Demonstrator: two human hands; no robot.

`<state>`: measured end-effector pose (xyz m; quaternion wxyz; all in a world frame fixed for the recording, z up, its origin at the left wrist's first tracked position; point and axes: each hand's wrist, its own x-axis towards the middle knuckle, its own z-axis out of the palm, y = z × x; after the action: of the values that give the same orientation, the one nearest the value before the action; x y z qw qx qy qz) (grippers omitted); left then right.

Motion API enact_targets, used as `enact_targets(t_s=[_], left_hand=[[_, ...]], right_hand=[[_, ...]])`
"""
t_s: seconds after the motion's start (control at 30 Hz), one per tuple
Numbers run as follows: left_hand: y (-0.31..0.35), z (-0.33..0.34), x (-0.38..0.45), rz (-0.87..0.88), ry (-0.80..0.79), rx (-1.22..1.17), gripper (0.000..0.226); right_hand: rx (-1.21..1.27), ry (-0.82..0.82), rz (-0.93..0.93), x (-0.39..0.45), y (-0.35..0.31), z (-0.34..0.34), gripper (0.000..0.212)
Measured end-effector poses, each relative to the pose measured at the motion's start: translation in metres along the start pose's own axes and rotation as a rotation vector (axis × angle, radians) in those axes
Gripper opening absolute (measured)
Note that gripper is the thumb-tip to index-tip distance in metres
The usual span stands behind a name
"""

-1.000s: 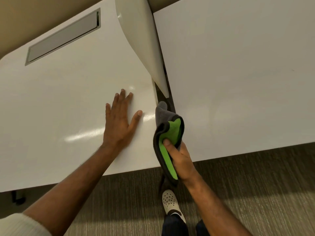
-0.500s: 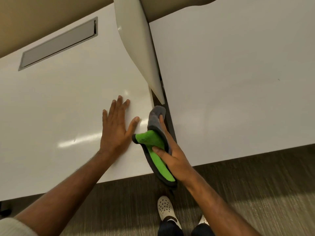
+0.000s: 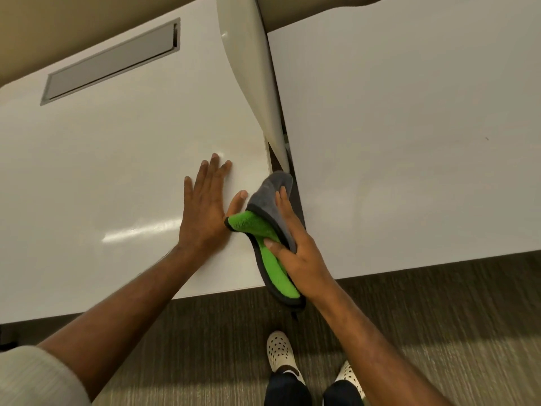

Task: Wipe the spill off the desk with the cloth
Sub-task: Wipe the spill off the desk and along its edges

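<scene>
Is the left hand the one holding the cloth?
No, the left hand lies flat and empty on the desk; the right hand grips the green-and-grey cloth.

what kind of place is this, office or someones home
Most likely an office. Two white desks stand side by side with a curved divider panel between them, one has a built-in cable hatch, and the floor is commercial-style grey carpet.

White desk (image 3: 111, 159) — left hand (image 3: 205, 212) flat, cloth (image 3: 265, 227) pressed on it.
</scene>
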<state>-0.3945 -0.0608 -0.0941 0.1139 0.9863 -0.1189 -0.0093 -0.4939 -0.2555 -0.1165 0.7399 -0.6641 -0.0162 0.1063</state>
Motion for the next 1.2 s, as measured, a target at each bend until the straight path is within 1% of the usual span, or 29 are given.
enact_targets(t_s=[0.13,0.23,0.33,0.4,0.47,0.7,0.77,0.93,1.0,1.1,1.2], left_hand=[[0.002,-0.001,0.0,-0.007,0.003,0.014,0.075],[0.001,-0.002,0.0,-0.001,-0.02,0.0,0.081],[0.002,-0.001,0.001,-0.015,0.003,-0.021,0.077],[0.002,0.0,0.001,-0.022,0.01,-0.021,0.074],[0.001,0.0,0.001,-0.016,0.007,-0.021,0.073],[0.002,0.0,0.0,-0.02,0.003,-0.005,0.069],[0.002,-0.001,0.0,-0.015,0.001,-0.02,0.068],[-0.002,-0.002,0.001,-0.018,0.009,-0.05,0.064],[-0.001,-0.001,0.001,-0.016,0.012,-0.05,0.063],[-0.003,0.0,0.0,0.004,0.014,-0.037,0.062],[-0.004,0.002,0.001,-0.011,0.011,-0.045,0.059]], right_hand=[[0.013,-0.016,-0.027,-0.015,0.003,0.003,0.082],[-0.003,0.024,-0.003,0.015,-0.01,0.001,0.08],[-0.08,0.081,0.004,0.056,-0.025,-0.004,0.076],[-0.11,0.09,-0.008,0.067,-0.028,-0.004,0.075],[-0.086,0.09,-0.008,0.06,-0.025,-0.003,0.075],[-0.006,0.054,0.025,-0.007,-0.005,0.005,0.078],[-0.026,0.064,0.031,0.0,-0.01,0.003,0.077],[-0.075,0.108,0.049,0.056,-0.031,-0.006,0.074],[-0.08,0.104,0.039,0.059,-0.031,-0.008,0.074],[-0.043,0.078,0.042,0.031,-0.021,-0.006,0.074],[0.077,0.028,0.076,-0.01,-0.005,-0.003,0.072]])
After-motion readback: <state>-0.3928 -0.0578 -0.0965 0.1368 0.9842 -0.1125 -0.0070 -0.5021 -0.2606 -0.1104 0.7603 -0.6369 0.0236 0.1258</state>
